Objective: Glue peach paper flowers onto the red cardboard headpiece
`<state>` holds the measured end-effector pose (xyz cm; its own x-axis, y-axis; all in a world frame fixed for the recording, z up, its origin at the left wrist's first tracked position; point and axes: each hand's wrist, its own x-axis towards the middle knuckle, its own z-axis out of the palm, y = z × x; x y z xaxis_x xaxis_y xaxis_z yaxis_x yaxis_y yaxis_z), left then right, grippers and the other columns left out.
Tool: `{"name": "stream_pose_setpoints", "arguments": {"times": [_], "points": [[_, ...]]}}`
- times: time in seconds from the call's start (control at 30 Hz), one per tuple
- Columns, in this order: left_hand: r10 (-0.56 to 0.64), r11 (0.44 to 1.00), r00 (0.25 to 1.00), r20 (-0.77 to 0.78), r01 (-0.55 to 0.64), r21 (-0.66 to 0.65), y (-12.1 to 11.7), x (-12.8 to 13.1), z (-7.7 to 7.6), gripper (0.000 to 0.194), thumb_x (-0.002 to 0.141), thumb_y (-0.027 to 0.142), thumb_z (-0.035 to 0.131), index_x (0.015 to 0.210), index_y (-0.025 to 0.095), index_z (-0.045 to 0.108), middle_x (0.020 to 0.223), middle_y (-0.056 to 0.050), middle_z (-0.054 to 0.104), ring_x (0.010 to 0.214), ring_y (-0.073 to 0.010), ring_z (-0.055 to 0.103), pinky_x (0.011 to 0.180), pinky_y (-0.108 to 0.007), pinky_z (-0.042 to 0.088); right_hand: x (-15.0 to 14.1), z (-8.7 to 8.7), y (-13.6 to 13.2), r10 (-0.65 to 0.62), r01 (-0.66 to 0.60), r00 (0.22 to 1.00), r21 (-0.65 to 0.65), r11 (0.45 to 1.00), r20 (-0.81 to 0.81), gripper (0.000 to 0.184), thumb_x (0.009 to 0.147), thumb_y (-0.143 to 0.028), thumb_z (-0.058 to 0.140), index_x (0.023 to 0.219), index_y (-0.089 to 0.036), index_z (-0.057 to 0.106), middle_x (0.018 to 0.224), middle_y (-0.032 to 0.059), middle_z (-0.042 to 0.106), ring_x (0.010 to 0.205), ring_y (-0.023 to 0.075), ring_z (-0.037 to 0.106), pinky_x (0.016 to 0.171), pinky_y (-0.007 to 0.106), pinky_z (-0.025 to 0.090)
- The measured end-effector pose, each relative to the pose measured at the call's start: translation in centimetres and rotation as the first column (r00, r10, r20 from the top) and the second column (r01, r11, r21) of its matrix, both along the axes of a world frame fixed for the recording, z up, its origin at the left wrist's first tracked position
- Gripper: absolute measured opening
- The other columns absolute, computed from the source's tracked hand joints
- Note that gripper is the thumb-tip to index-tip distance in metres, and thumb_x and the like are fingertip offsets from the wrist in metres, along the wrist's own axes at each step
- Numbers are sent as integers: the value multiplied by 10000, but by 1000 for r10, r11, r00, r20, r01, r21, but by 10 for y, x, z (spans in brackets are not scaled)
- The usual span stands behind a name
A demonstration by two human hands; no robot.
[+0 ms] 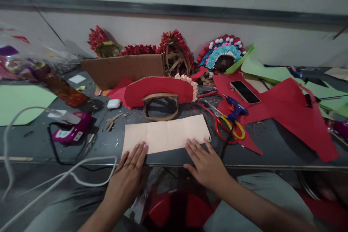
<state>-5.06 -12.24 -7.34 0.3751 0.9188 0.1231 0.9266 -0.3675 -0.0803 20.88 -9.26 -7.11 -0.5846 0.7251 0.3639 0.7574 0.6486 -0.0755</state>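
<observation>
A cream paper strip (167,134) with faint fold lines lies flat at the table's front edge. My left hand (129,170) rests on its near left corner, fingers stretched out. On its near right side my right hand (205,163) lies with the fingers spread. Just behind the paper stands a red headdress (160,86) with a cardboard band (161,117) at its base and pale ruffled trim along its right edge. Scissors (231,127) with red and yellow handles lie to the right, beside a blue glue gun (235,108).
A phone (245,92) lies on red paper (296,112) at the right. At the left are a purple power adapter (73,128), white cables (92,158) and a white earbud case (113,103). Cardboard (125,69) and decorated headdresses (221,52) lean at the back, near green paper (266,67).
</observation>
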Motion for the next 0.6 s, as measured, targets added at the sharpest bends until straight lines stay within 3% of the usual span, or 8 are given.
{"name": "stream_pose_setpoints", "arguments": {"times": [0.17, 0.37, 0.6], "points": [[132, 990, 991, 8, -132, -50, -12, -22, 9, 585, 826, 287, 404, 1380, 114, 324, 1406, -141, 382, 1290, -276, 368, 1027, -472, 295, 28, 10, -4, -95, 97, 991, -9, 995, 95, 532, 901, -488, 350, 1260, -127, 503, 1282, 114, 526, 1199, 250, 471, 1071, 491, 198], [243, 970, 969, 49, -242, -16, -22, -22, 16, 546, 842, 236, 374, 1381, 157, 338, 1369, -147, 440, 1271, -291, 394, 1035, -511, 268, 47, 19, -6, -143, 143, 974, 17, 990, 176, 566, 889, -529, 344, 1230, -118, 531, 1275, 115, 531, 1201, 282, 465, 1045, 536, 211], [258, 966, 966, -10, -258, 10, -30, -43, 13, 498, 822, 188, 371, 1314, 147, 442, 1344, -158, 470, 1245, -334, 416, 989, -559, 292, 55, 19, -7, -204, 197, 960, 57, 979, 190, 597, 853, -599, 352, 1179, -153, 578, 1285, 100, 524, 1226, 313, 428, 1047, 570, 144]]}}
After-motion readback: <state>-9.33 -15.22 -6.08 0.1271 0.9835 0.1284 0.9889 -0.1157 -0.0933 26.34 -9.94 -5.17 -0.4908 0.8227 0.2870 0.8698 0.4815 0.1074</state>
